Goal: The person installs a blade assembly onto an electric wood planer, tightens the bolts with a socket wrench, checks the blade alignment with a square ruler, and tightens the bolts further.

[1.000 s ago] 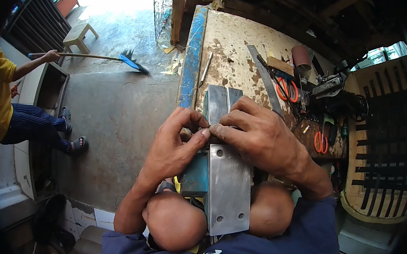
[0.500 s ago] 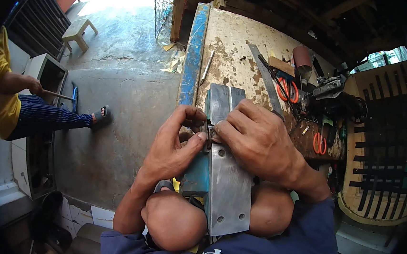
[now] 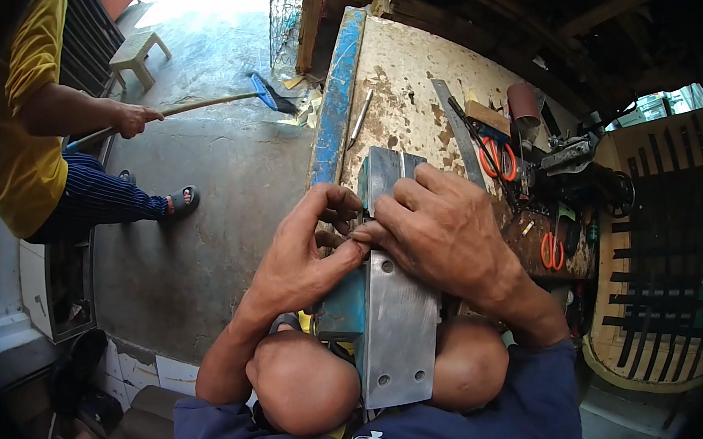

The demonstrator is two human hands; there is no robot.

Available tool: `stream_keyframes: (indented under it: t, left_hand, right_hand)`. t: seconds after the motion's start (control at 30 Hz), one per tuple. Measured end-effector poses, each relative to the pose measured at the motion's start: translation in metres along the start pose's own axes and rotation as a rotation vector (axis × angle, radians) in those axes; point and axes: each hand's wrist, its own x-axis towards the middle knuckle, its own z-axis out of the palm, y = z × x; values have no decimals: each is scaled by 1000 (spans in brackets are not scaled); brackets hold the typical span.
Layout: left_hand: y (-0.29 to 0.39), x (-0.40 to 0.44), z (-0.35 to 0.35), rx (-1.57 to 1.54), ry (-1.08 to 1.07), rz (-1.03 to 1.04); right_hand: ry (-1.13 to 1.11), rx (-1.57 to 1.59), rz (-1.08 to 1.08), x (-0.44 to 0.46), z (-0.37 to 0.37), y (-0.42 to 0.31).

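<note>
Planer [image 3: 402, 327]: sole up, a knee [image 3: 472, 368] either side.
Left hand [image 3: 304, 241]: curled at planer's middle; grip hidden.
Right hand [image 3: 453, 236]: narrow there; cannot tell contents.
Cut risk: possible, should either hand slip.

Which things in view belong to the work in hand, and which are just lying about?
Apparently in use:
- teal-bodied tool with metal plates
- left hand and right hand, over it

Apparently lying about:
- pen-like rod
- metal strip
- wooden block
</note>
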Motion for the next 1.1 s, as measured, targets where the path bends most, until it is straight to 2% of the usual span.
stream_keyframes:
  t: [0.1, 0.2, 0.27, 0.4, 0.57, 0.67, 0.8, 0.9, 0.93, 0.97, 1.0, 1.03, 1.1]
  left_hand:
    - [2, -2, 0, 6, 24, -1]
    - [1, -1, 0, -45, 12, -41]
    - [3, 0, 0, -22, 10, -31]
    - [2, 1, 1, -6, 9, -23]
    - [3, 0, 1, 17, 14, -5]
    - [0, 0, 0, 18, 15, -3]
    - [2, 0, 1, -10, 12, -42]
    - [3, 1, 0, -15, 8, -48]
    - [4, 0, 1, -28, 8, -63]
    - [4, -1, 1, -22, -7, -66]
    - [5, -1, 1, 3, -13, -46]
    - [7, -1, 1, 28, -20, -26]
    - [7, -2, 3, 39, -33, -18]
  right_hand:
    - [-59, 4, 40, 0, -13, 4]
    - [41, 106, -93, -2, -16, 16]
    - [-14, 177, -173, -5, -12, 21]
    - [14, 172, -128, -3, -3, 16]
    - [-21, -23, -29, 0, 0, 3]
    - [-20, 17, -3, 1, -8, 9]
    - [35, 77, -98, 1, 5, 16]
    - [28, 177, 22, 8, 10, 31]
    - [128, 340, 164, 15, 19, 49]
    - [264, 354, 322, 26, 36, 74]
    - [224, 253, 462, 38, 43, 97]
    - [217, 132, 492, 43, 70, 132]
    - [106, 75, 675, 47, 107, 164]
